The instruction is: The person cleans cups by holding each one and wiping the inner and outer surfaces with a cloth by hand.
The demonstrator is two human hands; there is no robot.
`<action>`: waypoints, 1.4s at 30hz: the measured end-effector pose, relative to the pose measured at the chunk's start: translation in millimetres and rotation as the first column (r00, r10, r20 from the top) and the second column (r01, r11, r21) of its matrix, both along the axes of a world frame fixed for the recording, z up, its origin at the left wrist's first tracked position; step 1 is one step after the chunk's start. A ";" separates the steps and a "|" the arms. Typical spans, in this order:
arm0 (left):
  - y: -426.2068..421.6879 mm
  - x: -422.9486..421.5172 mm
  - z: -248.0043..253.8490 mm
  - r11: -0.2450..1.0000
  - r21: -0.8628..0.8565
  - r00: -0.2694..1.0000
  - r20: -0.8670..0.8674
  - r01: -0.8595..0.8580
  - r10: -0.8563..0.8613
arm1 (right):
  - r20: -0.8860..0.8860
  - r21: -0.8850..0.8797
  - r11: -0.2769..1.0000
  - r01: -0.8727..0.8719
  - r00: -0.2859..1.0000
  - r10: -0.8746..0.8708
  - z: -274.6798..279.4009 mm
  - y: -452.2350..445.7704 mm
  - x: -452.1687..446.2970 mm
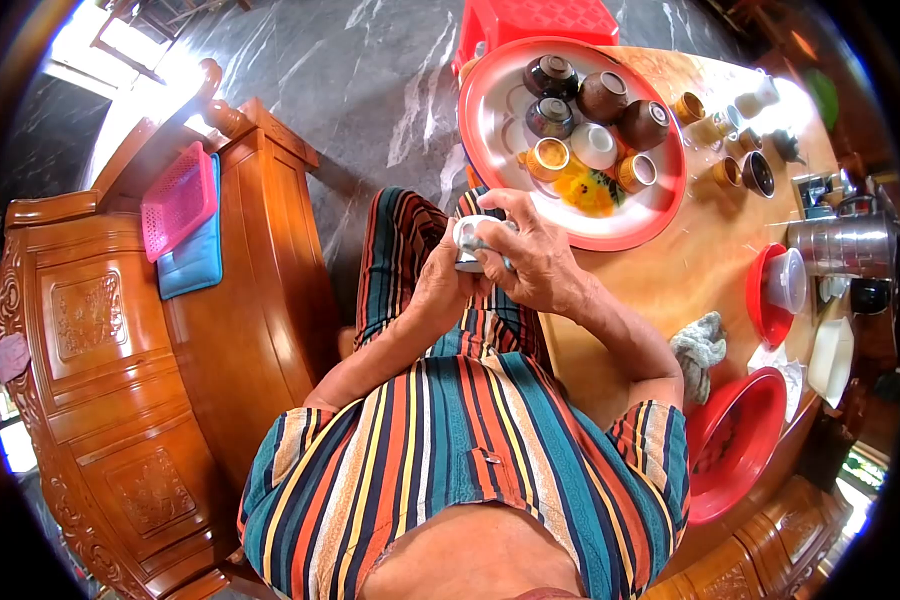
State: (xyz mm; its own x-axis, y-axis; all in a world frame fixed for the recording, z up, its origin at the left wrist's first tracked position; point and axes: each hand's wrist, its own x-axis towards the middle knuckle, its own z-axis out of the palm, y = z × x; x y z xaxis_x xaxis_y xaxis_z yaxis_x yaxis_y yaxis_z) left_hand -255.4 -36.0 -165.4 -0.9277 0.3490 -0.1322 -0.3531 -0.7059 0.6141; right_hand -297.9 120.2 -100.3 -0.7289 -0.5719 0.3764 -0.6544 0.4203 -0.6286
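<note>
Above my lap, both hands are at a small white cup (466,238). My left hand (438,285) is closed around its lower side. The fingers of my right hand (535,258) are bent over its opening and grip the rim; they hide part of the cup. Just beyond my right hand lies a round red-rimmed tray (490,90). On it stand several dark brown cups (602,97), a white bowl-shaped cup (594,146) turned upside down, and two yellowish bamboo-shaped cups (547,159).
The wooden table (610,310) also bears more small cups (726,172), a grey cloth (700,350), a red basin (740,440) and a metal pot (842,247). A red stool (540,20) stands behind the tray. To the left, a carved wooden bench (240,230) holds a pink basket (180,203).
</note>
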 end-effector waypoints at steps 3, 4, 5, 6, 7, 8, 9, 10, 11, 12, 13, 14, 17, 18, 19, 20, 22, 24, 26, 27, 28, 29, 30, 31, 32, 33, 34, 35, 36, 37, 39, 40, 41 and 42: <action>6.7 -2.8 8.0 0.884 -0.427 0.973 0.046 -0.187 0.228 | -0.038 0.023 0.998 -0.051 0.998 0.052 -6.0 -1.7 2.6; 5.9 -3.9 5.3 0.885 -0.427 0.972 0.048 -0.187 0.228 | -0.037 0.025 0.998 -0.051 0.998 0.052 -6.0 -1.5 2.3; 4.2 -4.8 2.7 0.884 -0.425 0.977 0.005 -0.192 0.215 | -0.018 0.015 0.998 -0.067 0.998 0.067 -5.9 -1.1 1.5; 2.5 -5.6 4.1 0.884 -0.424 0.979 -0.038 -0.198 0.201 | 0.000 0.006 0.997 -0.082 0.997 0.082 -5.7 -0.6 0.4; 0.0 -5.4 6.2 0.884 -0.423 0.979 -0.037 -0.198 0.202 | 0.000 0.007 0.997 -0.082 0.997 0.082 -5.1 -0.3 -0.4; -2.8 -4.9 8.9 0.858 -0.481 0.984 -0.102 -0.178 0.146 | 0.035 -0.029 0.999 -0.039 0.999 0.040 -4.3 0.2 -1.4; -3.9 -4.5 11.4 0.828 -0.538 0.983 -0.163 -0.161 0.086 | 0.072 -0.063 0.998 0.006 0.997 -0.002 -3.3 0.9 -2.5; -3.6 -4.5 10.7 0.828 -0.537 0.983 -0.162 -0.161 0.086 | 0.072 -0.062 0.998 0.007 0.997 -0.002 -2.3 2.7 -5.5; -3.2 -4.4 9.4 0.894 -0.434 0.991 -0.114 -0.110 0.067 | 0.059 -0.081 0.996 0.026 0.998 -0.021 -1.1 5.2 -10.1; -2.9 -4.1 8.0 0.945 -0.321 0.997 -0.069 -0.062 0.042 | 0.047 -0.100 0.994 0.045 0.998 -0.040 -0.2 6.9 -14.8; -1.8 -3.4 7.1 0.962 -0.268 0.999 -0.019 -0.045 0.042 | 0.043 -0.153 0.987 0.054 0.998 -0.048 0.5 7.5 -19.2; -1.5 -2.7 6.7 0.962 -0.269 0.999 -0.020 -0.045 0.041 | 0.043 -0.153 0.987 0.055 0.998 -0.049 -1.2 8.2 -23.0; -0.8 -3.0 19.6 0.984 -0.179 1.000 0.014 -0.005 0.008 | 0.050 -0.238 0.968 0.076 0.997 -0.066 -8.6 11.0 -31.2; -1.2 -3.2 26.1 0.990 -0.133 0.999 0.011 -0.038 0.040 | 0.050 -0.238 0.968 0.077 0.997 -0.066 -11.8 12.0 -31.7; -1.8 -3.8 33.3 0.994 -0.085 0.997 0.008 -0.072 0.073 | 0.128 -0.235 0.962 0.136 0.986 -0.108 -15.7 12.6 -32.0; -2.4 -5.0 41.8 0.994 -0.085 0.997 0.007 -0.072 0.073 | 0.206 -0.227 0.954 0.194 0.967 -0.148 -17.5 13.1 -32.2; -5.9 -9.7 56.6 0.991 -0.044 0.989 0.064 -0.128 0.131 | 0.253 -0.213 0.951 0.225 0.953 -0.169 -10.6 13.7 -29.6; -17.3 -14.5 50.5 0.994 0.068 0.995 0.065 -0.083 0.078 | 0.419 -0.278 0.904 0.325 0.888 -0.190 -4.8 14.7 -27.2; -21.6 -16.7 44.8 0.992 0.038 0.991 0.062 -0.119 0.117 | 0.399 -0.282 0.905 0.317 0.897 -0.189 7.6 13.8 -22.7; -25.3 -18.1 41.2 0.994 0.056 0.995 0.028 -0.097 0.096 | 0.324 -0.338 0.901 0.274 0.932 -0.162 12.0 11.8 -19.4; -26.0 -17.3 38.3 0.993 0.058 0.995 0.029 -0.101 0.100 | 0.246 -0.389 0.893 0.226 0.960 -0.136 14.7 10.4 -16.9; -26.2 -16.4 36.4 0.991 -0.039 0.992 0.010 -0.125 0.126 | 0.130 -0.345 0.927 0.148 0.985 -0.109 15.9 11.4 -15.6; -25.8 -16.0 36.2 0.980 -0.135 0.989 -0.013 -0.149 0.149 | 0.034 -0.360 0.930 0.071 0.997 -0.063 15.5 9.4 -13.3; -23.5 -16.0 28.8 0.957 -0.186 0.975 -0.057 -0.220 0.213 | 0.007 -0.354 0.933 0.072 0.997 -0.075 14.7 3.8 -9.4; -22.9 -15.5 26.5 0.957 -0.185 0.975 -0.056 -0.222 0.215 | -0.021 -0.347 0.935 0.075 0.996 -0.087 12.8 -3.1 -5.5; -21.8 -14.8 27.0 0.937 -0.242 0.968 -0.088 -0.251 0.236 | 0.000 -0.380 0.920 0.098 0.994 -0.106 8.1 -9.2 -3.5; -20.6 -14.1 28.1 0.913 -0.296 0.959 -0.122 -0.280 0.254 | -0.001 -0.378 0.921 0.099 0.994 -0.107 3.4 -8.4 -3.7; -19.9 -12.6 30.5 0.895 -0.332 0.954 -0.147 -0.298 0.262 | 0.024 -0.296 0.949 0.110 0.994 -0.108 -1.2 -7.1 -4.2; -19.5 -12.8 30.6 0.895 -0.333 0.954 -0.148 -0.296 0.260 | 0.048 -0.212 0.970 0.119 0.993 -0.112 -6.5 -6.2 -5.1; -19.4 -13.3 30.6 0.897 -0.331 0.954 -0.170 -0.293 0.249 | 0.037 -0.239 0.963 0.121 0.993 -0.115 -10.4 -6.6 -6.4; -20.1 -13.4 31.4 0.917 -0.295 0.958 -0.184 -0.267 0.219 | 0.148 -0.281 0.951 0.133 0.985 -0.094 -9.6 -4.6 -5.8; -19.0 -12.9 32.9 0.917 -0.297 0.958 -0.184 -0.266 0.219 | 0.257 -0.318 0.936 0.148 0.964 -0.065 -7.9 -4.0 -5.6; -17.0 -12.4 35.3 0.906 -0.311 0.949 -0.221 -0.288 0.225 | 0.274 -0.333 0.930 0.152 0.960 -0.059 -7.5 -3.3 -5.9; -15.6 -12.8 37.5 0.894 -0.325 0.939 -0.258 -0.307 0.228 | 0.275 -0.336 0.929 0.157 0.959 -0.062 -6.3 -1.6 -5.9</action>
State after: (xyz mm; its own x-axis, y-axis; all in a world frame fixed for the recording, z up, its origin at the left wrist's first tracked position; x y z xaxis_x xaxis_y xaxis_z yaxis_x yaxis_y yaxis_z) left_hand -268.2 -51.6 -127.9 -0.9988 0.0493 0.0057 -0.0185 -0.4759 0.8793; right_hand -303.8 118.5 -106.6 -0.8771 -0.3484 0.3306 -0.4145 0.2015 -0.8875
